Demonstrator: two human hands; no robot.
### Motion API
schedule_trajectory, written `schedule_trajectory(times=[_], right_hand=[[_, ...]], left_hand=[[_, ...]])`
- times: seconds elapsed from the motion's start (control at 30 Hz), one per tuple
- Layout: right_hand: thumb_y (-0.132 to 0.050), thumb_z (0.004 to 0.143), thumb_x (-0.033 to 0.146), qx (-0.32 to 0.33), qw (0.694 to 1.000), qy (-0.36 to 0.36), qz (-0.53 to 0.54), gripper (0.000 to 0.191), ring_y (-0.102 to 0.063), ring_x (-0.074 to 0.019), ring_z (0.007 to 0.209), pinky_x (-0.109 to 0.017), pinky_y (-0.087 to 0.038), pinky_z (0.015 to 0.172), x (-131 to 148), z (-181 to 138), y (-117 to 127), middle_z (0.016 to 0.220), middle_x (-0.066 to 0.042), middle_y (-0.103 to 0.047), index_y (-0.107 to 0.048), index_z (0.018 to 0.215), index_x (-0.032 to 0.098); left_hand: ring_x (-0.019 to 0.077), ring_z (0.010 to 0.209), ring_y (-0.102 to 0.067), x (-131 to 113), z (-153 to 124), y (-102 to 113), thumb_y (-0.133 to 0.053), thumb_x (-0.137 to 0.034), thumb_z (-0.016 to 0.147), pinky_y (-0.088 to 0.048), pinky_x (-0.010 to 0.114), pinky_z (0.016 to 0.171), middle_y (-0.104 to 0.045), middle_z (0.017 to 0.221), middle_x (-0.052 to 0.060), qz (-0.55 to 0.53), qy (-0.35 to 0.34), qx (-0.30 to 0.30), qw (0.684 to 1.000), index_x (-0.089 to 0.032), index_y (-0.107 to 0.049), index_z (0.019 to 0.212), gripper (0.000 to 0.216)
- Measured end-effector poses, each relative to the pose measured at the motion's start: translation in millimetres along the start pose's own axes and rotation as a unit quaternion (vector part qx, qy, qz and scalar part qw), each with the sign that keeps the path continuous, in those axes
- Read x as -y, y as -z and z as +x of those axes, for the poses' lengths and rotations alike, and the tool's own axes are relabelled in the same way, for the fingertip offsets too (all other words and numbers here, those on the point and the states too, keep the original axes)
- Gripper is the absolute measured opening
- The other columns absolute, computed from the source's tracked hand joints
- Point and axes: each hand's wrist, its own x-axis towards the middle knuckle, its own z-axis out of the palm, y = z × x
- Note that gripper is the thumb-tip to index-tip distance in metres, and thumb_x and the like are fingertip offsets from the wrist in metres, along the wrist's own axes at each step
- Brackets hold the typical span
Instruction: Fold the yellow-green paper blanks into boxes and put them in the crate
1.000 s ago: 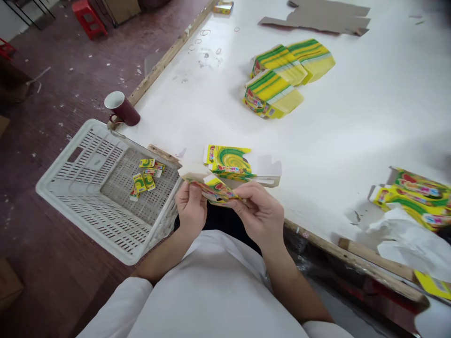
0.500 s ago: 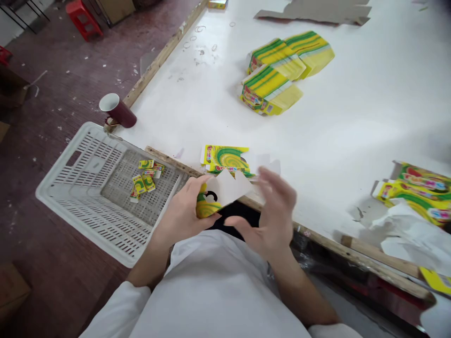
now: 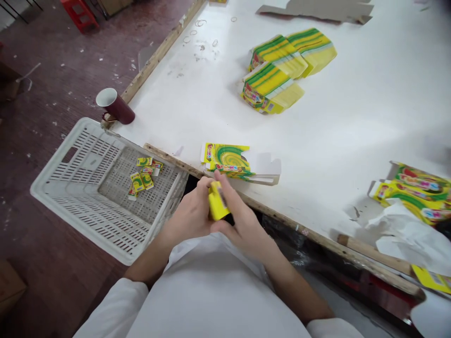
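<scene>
A small yellow carton (image 3: 218,201) is held between my two hands, just off the table's near edge. My left hand (image 3: 192,212) is wrapped round its left side. From the right, my right hand (image 3: 243,220) closes on it, thumb below and fingers along the top. One end of the carton faces up, its flaps folded over; the rest is hidden by my fingers. Right beyond my hands lie flat, unfolded yellow-green cartons (image 3: 229,158), a white inner flap sticking out to the right.
A white plastic basket (image 3: 52,188) at the left holds several small cartons (image 3: 143,180). A maroon mug (image 3: 120,109) stands at the table corner. Bundles of flat cartons (image 3: 273,82) lie farther back on the white table (image 3: 334,136). More printed cartons (image 3: 419,188) and crumpled white paper (image 3: 412,234) are at the right.
My right hand was apart and blurred; now it is closed on the carton. The carton's raised white flaps are folded down, and a yellow end shows instead.
</scene>
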Motion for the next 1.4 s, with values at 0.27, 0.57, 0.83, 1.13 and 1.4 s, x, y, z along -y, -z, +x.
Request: schedule_trajectory(times=[0.27,0.57,0.83,1.13,1.4], right_hand=[[-0.053,0.099,0.015,-0.1,0.987,0.048,-0.117,0.05,-0.052,-0.0202,0.138,-0.034,-0.05,0.112,3,-1,15,0.156,-0.004,-0.045,-0.053,0.145,0.035],[-0.059,0.097,0.03,0.024,0.971,0.076,-0.226,0.027,-0.054,-0.0238,0.136,-0.034,-0.056,0.103,9,-1,36,0.156,-0.014,-0.044,-0.071,0.12,0.022],[-0.074,0.087,0.04,-0.095,0.984,0.013,-0.149,0.077,-0.057,-0.0281,0.131,-0.047,-0.049,0.111,2,11,19,0.148,-0.012,-0.052,-0.035,0.152,0.029],[-0.063,0.09,0.021,-0.15,0.9,-0.075,-0.403,0.037,-0.06,-0.0287,0.101,-0.05,-0.046,0.097,-43,34,47,0.107,-0.011,-0.068,-0.06,0.126,0.018],[-0.07,0.087,0.022,-0.158,0.925,-0.016,-0.346,0.035,-0.06,-0.0253,0.096,-0.043,-0.054,0.086,9,19,40,0.102,-0.008,-0.061,-0.057,0.119,0.023]], left_hand=[[0.0261,0.113,-0.06,-10,-1,16,-0.073,-0.018,0.078,-0.05,0.042,0.098,-0.062,0.119,0.009,0.118,0.086,-0.03,0.989,-0.022,-0.047,0.124,0.053],[0.0237,0.105,-0.068,-14,4,33,-0.079,-0.03,0.076,-0.054,0.037,0.093,-0.072,0.114,0.006,0.12,0.055,0.006,0.991,-0.021,-0.056,0.123,0.053],[0.0279,0.103,-0.068,2,-20,57,-0.082,-0.036,0.075,-0.054,0.041,0.091,-0.071,0.114,0.007,0.125,0.139,-0.049,0.981,-0.025,-0.06,0.126,0.058],[0.0384,0.134,-0.048,55,-43,71,-0.087,-0.037,0.07,-0.034,0.058,0.115,-0.057,0.141,0.01,0.102,0.245,-0.295,0.918,-0.023,-0.055,0.135,0.073],[0.0271,0.107,-0.066,3,-2,-16,-0.081,-0.068,0.065,-0.058,0.041,0.087,-0.065,0.112,0.009,-0.315,0.193,-0.173,0.913,-0.026,-0.056,0.12,0.073]])
